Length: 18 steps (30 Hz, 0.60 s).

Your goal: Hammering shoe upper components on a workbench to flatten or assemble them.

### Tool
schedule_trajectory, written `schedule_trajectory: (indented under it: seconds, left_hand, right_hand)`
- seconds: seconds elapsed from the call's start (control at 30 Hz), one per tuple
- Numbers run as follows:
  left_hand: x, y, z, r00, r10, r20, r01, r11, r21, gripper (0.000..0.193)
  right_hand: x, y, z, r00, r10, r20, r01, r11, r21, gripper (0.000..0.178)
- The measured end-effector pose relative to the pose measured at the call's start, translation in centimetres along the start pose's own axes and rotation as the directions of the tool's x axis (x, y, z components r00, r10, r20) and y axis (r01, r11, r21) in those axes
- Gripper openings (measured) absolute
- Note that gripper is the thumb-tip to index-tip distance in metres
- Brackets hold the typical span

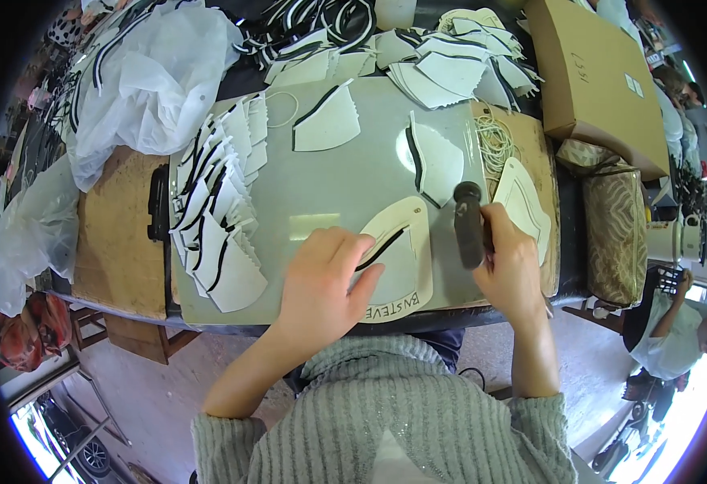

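Observation:
My right hand [511, 262] is closed around a hammer; its dark hammer head [469, 230] is raised at the right of the glossy grey work board [313, 189]. A cream cut-out template [420, 266] lies flat in front of me, its opening edged by a black strip [386, 248]. Fingers and thumb apart, my left hand [321, 282] rests at the template's left side, fingertips by the strip. Two white pieces with black edging lie on the board: one piece [329, 121] further back, another piece [438, 160] beyond the hammer. Fingers of my right hand partly hide the handle.
Overlapping white pieces [228, 210] line the board's left side; more stacks [450, 64] lie at the back. A second template [523, 202] and coiled cord [494, 141] are at the right. Beyond stand a cardboard box [599, 73] and patterned bag [614, 234]. Plastic bags [156, 81] fill the left.

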<state>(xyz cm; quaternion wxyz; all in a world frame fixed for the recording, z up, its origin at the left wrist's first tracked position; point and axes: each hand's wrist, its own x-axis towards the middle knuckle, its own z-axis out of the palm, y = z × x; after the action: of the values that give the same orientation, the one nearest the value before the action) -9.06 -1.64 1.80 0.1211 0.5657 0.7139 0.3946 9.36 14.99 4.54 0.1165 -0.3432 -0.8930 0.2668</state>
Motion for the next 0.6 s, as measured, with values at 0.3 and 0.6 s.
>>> schedule_trajectory:
  seconds: [0.3, 0.6]
  left_hand:
    - [2.5, -1.5, -2.0, 0.953, 0.126, 0.275, -0.106, 0.990, -0.088, 0.027]
    - [4.2, -0.6, -0.9, 0.955, 0.067, 0.288, -0.060, 0.998, -0.033, 0.012]
  right_hand:
    - [-1.8, 1.1, 0.0, 0.992, 0.126, -0.003, -0.126, 0.990, 0.057, 0.029]
    - [-0.6, 0.4, 0.3, 0.983, 0.181, 0.041, -0.184, 0.979, 0.087, 0.044]
